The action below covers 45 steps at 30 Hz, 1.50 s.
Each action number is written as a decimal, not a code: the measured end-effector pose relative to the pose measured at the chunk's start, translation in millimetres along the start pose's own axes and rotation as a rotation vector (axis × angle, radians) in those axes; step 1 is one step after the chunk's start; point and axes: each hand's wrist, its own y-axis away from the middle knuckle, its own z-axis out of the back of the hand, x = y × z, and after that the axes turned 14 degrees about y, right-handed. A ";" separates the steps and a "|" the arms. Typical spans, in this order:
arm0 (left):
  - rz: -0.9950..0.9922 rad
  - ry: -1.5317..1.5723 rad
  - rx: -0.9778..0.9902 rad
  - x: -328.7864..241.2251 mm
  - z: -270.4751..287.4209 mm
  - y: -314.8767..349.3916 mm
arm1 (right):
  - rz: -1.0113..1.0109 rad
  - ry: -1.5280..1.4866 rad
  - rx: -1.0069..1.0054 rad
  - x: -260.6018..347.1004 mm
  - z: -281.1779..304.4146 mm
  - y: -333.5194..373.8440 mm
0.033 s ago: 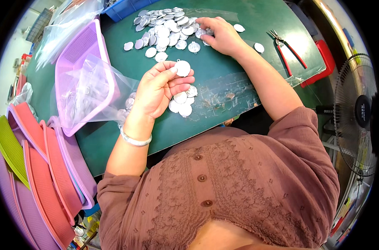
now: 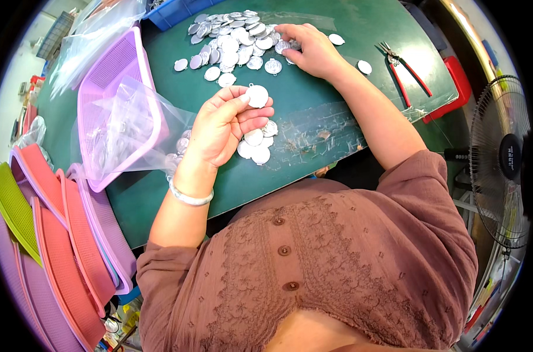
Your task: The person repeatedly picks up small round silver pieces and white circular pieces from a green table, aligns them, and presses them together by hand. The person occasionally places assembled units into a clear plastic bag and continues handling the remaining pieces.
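We look down on a green table [image 2: 372,23] that fills most of the upper view. At its left leans a stack of pink, purple and green baskets [image 2: 73,258]; nearer, a lilac basket [image 2: 123,56] rests on the tabletop, with a clear plastic bag [image 2: 134,102] draped over its rim. More discs show by the bag's near end, inside or under it, we cannot tell.

At the far side lies a loose pile of silver discs [image 2: 231,41], many overlapping. The right hand [image 2: 313,51] is at its right edge, thumb and forefinger spread over the discs; whether the fingertips touch them, we cannot tell. Raking there could send the leaning discs sliding apart.

The left hand [image 2: 222,126] is turned palm up, thumb and forefinger pinching one pale disc [image 2: 256,97] by its edge, loop upward, the other fingers loosely parted. So slight a hold might let it slip onto the small cluster of discs [image 2: 257,146] just below. The left forearm is beside the bag, so a backward sweep could drag it.

Red-handled pliers [image 2: 394,59] lie well apart at right. Smallest, the bracelet [image 2: 190,200] circles the left wrist.
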 end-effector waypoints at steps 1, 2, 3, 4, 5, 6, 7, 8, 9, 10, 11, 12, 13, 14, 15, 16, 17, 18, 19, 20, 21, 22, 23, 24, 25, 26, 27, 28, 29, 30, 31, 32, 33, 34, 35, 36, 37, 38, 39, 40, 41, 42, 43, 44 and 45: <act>-0.002 0.011 0.006 0.1 -0.6 -0.1 | -0.021 -0.072 0.009 2.2 0.9 -0.1; -0.019 -0.044 0.004 0.6 0.1 0.3 | -0.042 -0.144 0.018 6.3 3.2 0.0; -0.038 -0.101 0.003 1.5 0.7 0.9 | -0.062 -0.216 0.025 9.1 5.2 -0.2; -0.057 -0.158 0.003 2.2 0.8 1.9 | -0.063 -0.257 0.032 10.6 6.4 -0.4; -0.113 -0.349 0.012 2.9 -0.6 3.4 | -0.064 -0.297 0.039 11.8 7.3 -0.6; -0.166 -0.539 0.025 4.1 -2.9 4.5 | -0.068 -0.335 0.046 11.7 8.4 -0.7; -0.221 -0.729 0.038 5.9 -5.2 5.6 | -0.098 -0.421 0.055 11.0 8.1 -0.6; -0.386 -0.874 0.116 10.3 -6.8 6.4 | -0.127 -0.507 0.063 10.0 7.0 -0.2; -0.464 -1.091 0.201 8.9 -9.3 7.6 | -0.156 -0.593 0.071 9.1 6.8 0.5; -0.473 -1.206 0.245 9.0 -12.1 8.9 | -0.167 -0.711 0.090 8.5 8.1 0.6; -0.482 -1.321 0.291 8.8 -14.8 9.7 | -0.178 -0.829 0.108 8.2 10.1 0.4; -0.510 -1.420 0.352 6.9 -17.2 10.4 | -0.186 -0.949 0.128 8.5 11.5 0.1; -0.538 -1.519 0.415 4.0 -19.5 11.1 | -0.201 -0.991 0.145 9.5 13.4 0.0; -0.565 -1.616 0.479 2.1 -20.9 10.9 | -0.216 -1.032 0.162 11.3 15.7 0.0; -0.566 -1.580 0.455 1.4 -21.5 10.8 | -0.230 -1.076 0.181 13.4 17.4 0.2; -0.566 -1.545 0.432 1.0 -21.8 10.6 | -0.229 -1.094 0.194 15.0 18.9 0.3; -0.567 -1.509 0.410 1.0 -21.7 10.2 | -0.228 -1.112 0.208 16.5 20.3 0.5; -0.565 -1.454 0.306 2.1 -18.5 8.9 | -0.224 -1.132 0.225 19.5 21.0 0.2; -0.562 -1.397 0.205 4.0 -13.2 5.7 | -0.225 -1.154 0.233 23.5 22.0 0.4; -0.702 -1.317 0.098 8.3 -9.6 0.5 | -0.227 -1.175 0.242 28.2 23.3 1.0; -0.704 -1.250 -0.022 10.0 -5.6 -2.0 | -0.228 -1.196 0.251 33.4 24.4 2.3; -0.599 -1.015 -0.122 12.0 -6.0 -3.5 | -0.236 -1.224 0.263 39.6 26.1 3.2; -0.493 -0.778 -0.215 14.1 -6.5 -4.4 | -0.230 -1.251 0.269 44.7 24.7 4.7; -0.424 -0.725 -0.186 12.7 -7.1 -4.6 | -0.226 -1.275 0.274 49.0 23.7 5.7; -0.396 -0.710 -0.184 12.5 -6.9 -4.8 | -0.221 -1.300 0.278 53.3 22.8 6.8; -0.368 -0.696 -0.181 12.5 -6.6 -5.0 | -0.214 -1.335 0.303 57.7 22.0 8.3; -0.343 -0.681 -0.180 12.5 -6.0 -5.0 | -0.183 -1.312 0.310 59.9 20.7 9.0; -0.348 -0.626 -0.190 12.9 -5.1 -5.9 | -0.152 -1.289 0.317 61.5 19.3 9.6; -0.354 -0.571 -0.199 13.6 -3.9 -7.4 | -0.121 -1.265 0.324 62.5 18.2 10.1; -0.359 -0.517 -0.207 13.7 -3.1 -8.5 | -0.086 -1.215 0.321 62.8 18.1 10.3; -0.326 -0.471 -0.201 12.7 -3.1 -8.8 | -0.079 -1.212 0.331 62.8 18.4 10.7; -0.293 -0.425 -0.194 10.7 -3.6 -8.6 | -0.072 -1.209 0.340 62.7 18.9 11.1; -0.260 -0.380 -0.187 9.2 -3.6 -8.5 | -0.066 -1.206 0.349 62.5 19.5 11.7; -0.230 -0.358 -0.180 8.0 -2.8 -8.1 | -0.083 -1.215 0.357 63.2 20.5 12.5; -0.200 -0.336 -0.173 6.7 -1.8 -7.5 | -0.100 -1.224 0.366 64.4 21.8 13.4; -0.170 -0.314 -0.164 5.6 -0.8 -7.2 | -0.118 -1.231 0.374 65.0 22.9 13.9; -0.158 -0.296 -0.165 4.5 0.3 -7.0 | -0.124 -1.250 0.378 64.7 23.2 13.8; -0.145 -0.278 -0.166 3.5 1.3 -6.9 | -0.129 -1.269 0.383 64.4 23.2 13.5; -0.133 -0.260 -0.168 3.1 2.1 -6.7 | -0.135 -1.289 0.389 64.2 23.1 13.4; -0.131 -0.240 -0.165 3.1 2.4 -6.5 | -0.140 -1.295 0.393 64.3 23.3 13.4; -0.129 -0.221 -0.162 3.2 2.4 -6.2 | -0.145 -1.301 0.398 64.4 23.5 13.4; -0.126 -0.202 -0.158 3.0 2.4 -6.1 | -0.151 -1.307 0.401 64.5 23.7 13.4; -0.127 -0.190 -0.161 3.2 1.7 -5.8 | -0.157 -1.308 0.402 64.6 23.5 13.4; -0.128 -0.178 -0.164 3.6 0.5 -5.4 | -0.164 -1.310 0.402 64.5 23.2 13.5; -0.130 -0.168 -0.166 3.9 -0.3 -5.4 | -0.169 -1.311 0.401 64.1 23.0 13.8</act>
